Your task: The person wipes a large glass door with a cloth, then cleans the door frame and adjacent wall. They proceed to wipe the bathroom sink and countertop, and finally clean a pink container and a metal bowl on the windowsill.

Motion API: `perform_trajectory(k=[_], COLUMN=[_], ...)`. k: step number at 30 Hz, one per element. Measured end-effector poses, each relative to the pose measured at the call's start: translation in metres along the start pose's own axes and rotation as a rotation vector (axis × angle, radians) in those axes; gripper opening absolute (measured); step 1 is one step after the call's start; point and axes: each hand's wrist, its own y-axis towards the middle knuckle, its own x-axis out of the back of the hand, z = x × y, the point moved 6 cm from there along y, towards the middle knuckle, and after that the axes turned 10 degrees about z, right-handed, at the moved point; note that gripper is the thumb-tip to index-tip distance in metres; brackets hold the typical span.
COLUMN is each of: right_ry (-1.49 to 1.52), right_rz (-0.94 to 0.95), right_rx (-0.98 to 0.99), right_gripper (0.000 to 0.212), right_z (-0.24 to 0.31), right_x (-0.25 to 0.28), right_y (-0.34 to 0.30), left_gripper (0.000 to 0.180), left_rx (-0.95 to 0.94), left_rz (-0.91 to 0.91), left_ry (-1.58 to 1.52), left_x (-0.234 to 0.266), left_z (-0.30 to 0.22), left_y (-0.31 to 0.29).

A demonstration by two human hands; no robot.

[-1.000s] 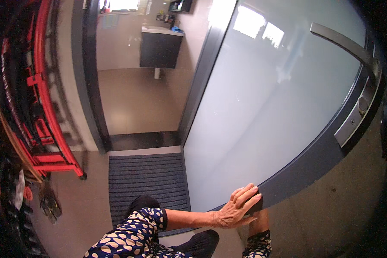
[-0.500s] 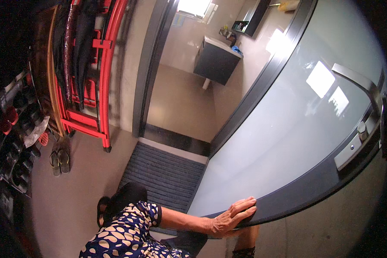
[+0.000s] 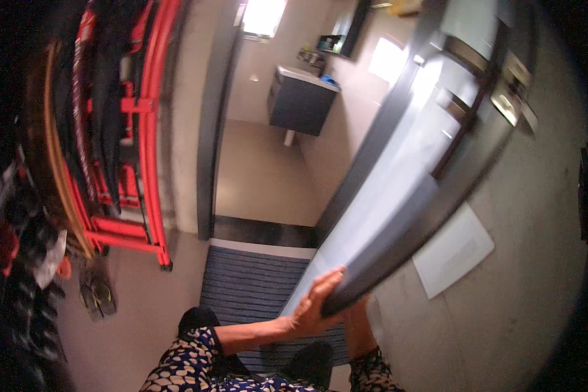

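A door (image 3: 392, 245) with a dark grey frame and a frosted glass panel stands ajar in front of me, seen at a steep slant. My left hand (image 3: 317, 304) rests against the door's lower front corner, its fingers stretched upward along the edge and somewhat blurred. My right forearm (image 3: 359, 330) rises behind that same corner, and the door covers most of my right hand, so its fingers do not show. A metal lever handle (image 3: 467, 53), smeared by motion, sits higher up on the door.
Through the doorway is a bathroom with a dark vanity (image 3: 300, 101). A ribbed grey mat (image 3: 248, 281) lies before the threshold. At left stand a red folding frame (image 3: 151, 144), slippers (image 3: 98, 294) and a dark shoe rack (image 3: 26, 274). A white sheet (image 3: 454, 251) is on the right wall.
The door has swung toward the right wall and now shows less glass. My left hand has moved left and up in view, still at its edge. The white sheet has come into sight.
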Motion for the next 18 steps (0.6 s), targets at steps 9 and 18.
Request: perform_trajectory(k=[9,18], right_ry=[-0.725,-1.082], right_rz=[0.35,0.257], right_rx=[0.756,1.235], right_gripper=[0.056,0.05], right_z=[0.044,0.088], right_x=[-0.174,-0.327], right_y=[0.073,0.212], left_gripper=[0.034,0.022], left_rx=[0.499,0.465], left_rz=[-0.29,-0.554], left_ry=[-0.018,0.3], left_x=[0.105,0.213], left_z=[0.049,0.124], left_y=[0.04,0.065])
